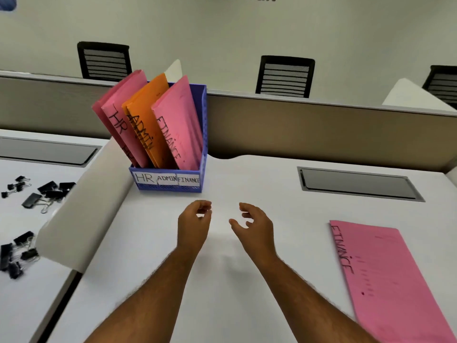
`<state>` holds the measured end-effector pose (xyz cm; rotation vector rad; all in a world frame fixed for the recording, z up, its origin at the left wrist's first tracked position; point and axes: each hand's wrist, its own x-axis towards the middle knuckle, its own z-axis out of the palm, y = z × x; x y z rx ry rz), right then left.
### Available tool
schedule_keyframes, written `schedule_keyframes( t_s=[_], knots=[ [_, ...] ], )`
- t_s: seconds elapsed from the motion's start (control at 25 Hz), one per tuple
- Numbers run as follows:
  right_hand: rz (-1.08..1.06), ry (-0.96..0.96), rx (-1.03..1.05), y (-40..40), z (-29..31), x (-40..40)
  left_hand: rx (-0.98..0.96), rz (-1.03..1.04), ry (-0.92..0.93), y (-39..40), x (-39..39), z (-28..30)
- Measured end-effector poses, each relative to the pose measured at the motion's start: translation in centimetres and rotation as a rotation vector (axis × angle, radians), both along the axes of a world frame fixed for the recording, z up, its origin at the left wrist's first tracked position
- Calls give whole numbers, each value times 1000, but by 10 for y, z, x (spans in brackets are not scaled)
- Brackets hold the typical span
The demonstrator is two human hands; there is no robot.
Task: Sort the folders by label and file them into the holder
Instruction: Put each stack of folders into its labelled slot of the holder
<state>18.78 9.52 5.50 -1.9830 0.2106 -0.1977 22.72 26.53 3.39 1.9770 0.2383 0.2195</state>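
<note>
A blue holder (pixel 170 185) stands on the white desk, its front labelled HR, ADMIN and FINANCE. Inside lean pink HR folders (pixel 118 112), orange ADMIN folders (pixel 146 120) and a pink FINANCE folder (pixel 179 122), each in the slot of its label. Another pink FINANCE folder (pixel 385 276) lies flat on the desk at the right. My left hand (pixel 194 225) and my right hand (pixel 254 225) hover over the desk in front of the holder, fingers loosely curled and apart, holding nothing.
Several black binder clips (pixel 44 194) are scattered on the neighbouring desk at the left, behind a white divider panel (pixel 81 206). A grey cable hatch (pixel 358 184) is set into the desk at the right. A partition (pixel 296 129) and black chairs (pixel 284 76) stand behind.
</note>
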Motion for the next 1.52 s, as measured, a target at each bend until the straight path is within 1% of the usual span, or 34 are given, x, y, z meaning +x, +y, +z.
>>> schedule_keyframes(
  t_s=[0.16, 0.44, 0.6, 0.72, 0.8, 0.88, 1.12, 1.4, 1.52],
  knots=[
    [-29, 34, -31, -72, -9, -63, -29, -77, -3, -72, -53, -13],
    [-142, 84, -139, -195, -24, -138, 40, -321, 76, -190, -110, -26],
    [-201, 134, -201, -252, -36, -166, 49, -443, 189, -246, -130, -33],
    [-199, 266, -265, -284, -49, -185, 8, -496, 293, -282, -144, -36],
    [-192, 347, -290, -297, -56, -195, -20, -510, 353, -296, -148, -35],
    [-188, 382, -307, -306, -60, -201, -47, -512, 403, -304, -148, -35],
    [-202, 376, -308, -325, -65, -199, 14, -495, 472, -333, -146, -35],
    [-163, 407, -342, -333, -64, -201, -74, -404, 513, -351, -140, -37],
    [-157, 419, -355, -336, -63, -200, -73, -375, 526, -355, -138, -39]
  ],
)
